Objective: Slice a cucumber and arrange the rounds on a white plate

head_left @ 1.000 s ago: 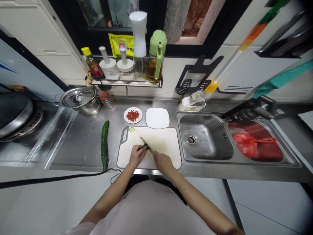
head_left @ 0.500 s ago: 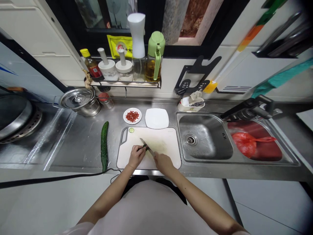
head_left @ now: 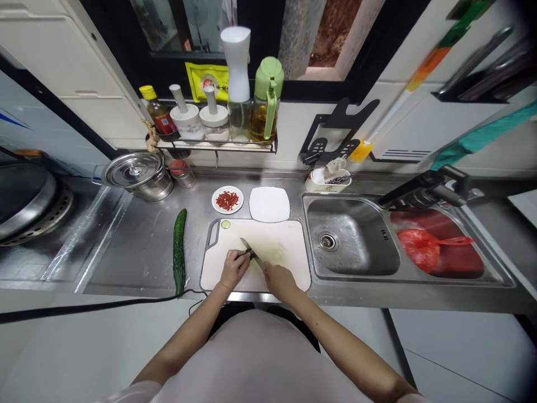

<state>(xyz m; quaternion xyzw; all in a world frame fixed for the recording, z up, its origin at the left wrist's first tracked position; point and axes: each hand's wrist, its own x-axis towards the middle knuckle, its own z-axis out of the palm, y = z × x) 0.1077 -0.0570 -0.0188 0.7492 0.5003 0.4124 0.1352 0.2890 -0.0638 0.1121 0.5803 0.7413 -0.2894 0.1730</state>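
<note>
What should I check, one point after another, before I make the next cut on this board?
1. Right hand closed on the knife: ok.
2. Left hand fingers away from the blade: cannot tell; they curl right beside it.
3. Piece under the blade held steady: cannot tell; the hand mostly hides it.
4. Cutting board flat on the counter: ok.
5. Whole cucumber out of the knife's way: ok; it lies on the counter left of the board.
6. White plate close by: ok; it sits just behind the board.
</note>
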